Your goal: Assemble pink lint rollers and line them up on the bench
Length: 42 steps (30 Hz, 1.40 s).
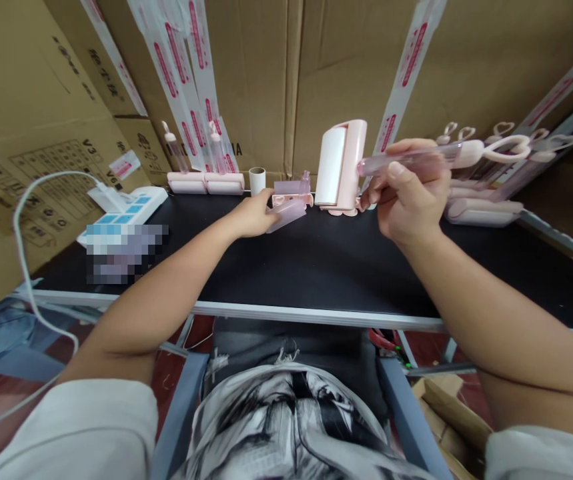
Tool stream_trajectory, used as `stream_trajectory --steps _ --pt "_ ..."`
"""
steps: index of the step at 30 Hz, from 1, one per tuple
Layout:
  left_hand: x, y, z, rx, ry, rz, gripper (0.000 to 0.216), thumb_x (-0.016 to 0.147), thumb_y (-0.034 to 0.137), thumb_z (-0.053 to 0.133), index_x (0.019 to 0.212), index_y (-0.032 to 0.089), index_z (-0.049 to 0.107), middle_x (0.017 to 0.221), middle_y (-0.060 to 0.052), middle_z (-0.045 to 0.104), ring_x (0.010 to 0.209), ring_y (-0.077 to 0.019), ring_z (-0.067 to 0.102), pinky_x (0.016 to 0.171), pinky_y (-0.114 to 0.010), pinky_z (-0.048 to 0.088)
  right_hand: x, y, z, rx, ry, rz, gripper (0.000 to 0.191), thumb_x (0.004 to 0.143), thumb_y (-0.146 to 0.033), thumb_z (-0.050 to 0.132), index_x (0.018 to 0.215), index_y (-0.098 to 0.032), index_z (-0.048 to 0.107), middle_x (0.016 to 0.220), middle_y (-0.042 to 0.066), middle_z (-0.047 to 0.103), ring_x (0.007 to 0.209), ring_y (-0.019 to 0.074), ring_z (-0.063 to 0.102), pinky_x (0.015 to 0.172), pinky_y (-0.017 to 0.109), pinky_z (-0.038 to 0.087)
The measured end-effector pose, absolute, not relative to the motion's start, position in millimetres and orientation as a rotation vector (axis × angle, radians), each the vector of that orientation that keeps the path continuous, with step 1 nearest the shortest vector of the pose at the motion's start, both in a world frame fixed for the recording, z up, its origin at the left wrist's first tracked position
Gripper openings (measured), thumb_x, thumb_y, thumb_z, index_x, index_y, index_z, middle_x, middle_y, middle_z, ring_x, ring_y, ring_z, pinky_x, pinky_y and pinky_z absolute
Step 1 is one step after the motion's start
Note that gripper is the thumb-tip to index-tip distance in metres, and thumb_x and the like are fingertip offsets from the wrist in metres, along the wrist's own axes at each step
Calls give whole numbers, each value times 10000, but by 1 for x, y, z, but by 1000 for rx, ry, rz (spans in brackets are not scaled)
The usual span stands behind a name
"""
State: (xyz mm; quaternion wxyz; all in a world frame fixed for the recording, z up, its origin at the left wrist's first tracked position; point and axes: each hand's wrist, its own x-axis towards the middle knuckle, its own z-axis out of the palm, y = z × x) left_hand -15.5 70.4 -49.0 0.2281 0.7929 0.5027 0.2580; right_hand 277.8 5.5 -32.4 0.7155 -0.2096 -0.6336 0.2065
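A lint roller (342, 167) is held up above the worktop by its clear pink handle, with my right hand (413, 193) closed around it. Its white roll faces left, and a heart-shaped loop (509, 148) sticks out at the handle's right end. My left hand (251, 215) is at the back middle of the worktop, its fingers closed on a translucent pink plastic piece (287, 216). Right behind that piece lie another translucent pink part (289, 187) and an opaque pink part (293, 200). My left fingertips are partly hidden.
Two lint rollers (205, 183) stand at the back left, beside a white cardboard tube (257, 181). Several more rollers (486, 212) are grouped at the right. A white power strip (125, 215) with a cable lies on the left of the black worktop (326, 267). Cardboard (251, 73) walls the back.
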Motion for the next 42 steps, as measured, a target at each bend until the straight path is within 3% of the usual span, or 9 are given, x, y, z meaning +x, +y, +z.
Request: stream_trajectory --steps 3,6,12,19,30,36,42 --pt "-18 68 -40 1845 1220 840 643 850 369 865 1418 178 632 904 -52 746 797 -228 709 805 -346 546 274 2 -31 -498 -1369 472 378 875 -618 861 1088 -370 671 623 -50 593 452 190 515 433 383 460" --pt "-14 63 -32 1578 942 964 539 876 374 873 1323 215 617 962 -34 756 786 -171 725 713 -277 534 272 1 -33 -494 -1379 468 399 876 -645 848 1084 -364 655 608 -59 561 427 184 476 413 376 433" --pt "-5 53 -31 1388 651 1013 609 859 404 932 1330 239 584 1157 -52 765 840 -141 759 740 -277 629 271 6 -44 -548 -1473 461 449 895 -722 795 1146 -377 657 678 -40 605 497 220 558 472 405 494" --pt "1 43 -34 1424 574 997 750 806 458 973 1398 251 562 1143 -43 757 920 -174 776 791 -298 641 264 1 -42 -540 -1421 510 522 798 -719 886 1072 -341 652 631 -49 617 444 200 552 435 400 517" --pt "1 46 -40 1528 573 1008 773 798 539 961 1413 257 588 1084 -38 750 885 -172 754 733 -272 608 264 6 -48 -459 -1478 537 436 858 -623 897 1098 -332 678 681 -61 675 449 167 588 430 348 555" --pt "2 47 -43 1512 575 984 769 796 545 963 1399 246 592 1173 -65 757 904 -178 752 733 -282 637 265 11 -51 -525 -1504 528 457 881 -661 862 1135 -339 658 712 -47 706 453 172 612 444 347 573" --pt "4 46 -46 1511 587 972 821 764 568 981 1405 226 598 1124 -60 767 885 -190 760 725 -304 641 263 12 -54 -527 -1513 602 473 854 -642 899 1131 -324 685 774 -32 745 457 163 627 432 334 587"
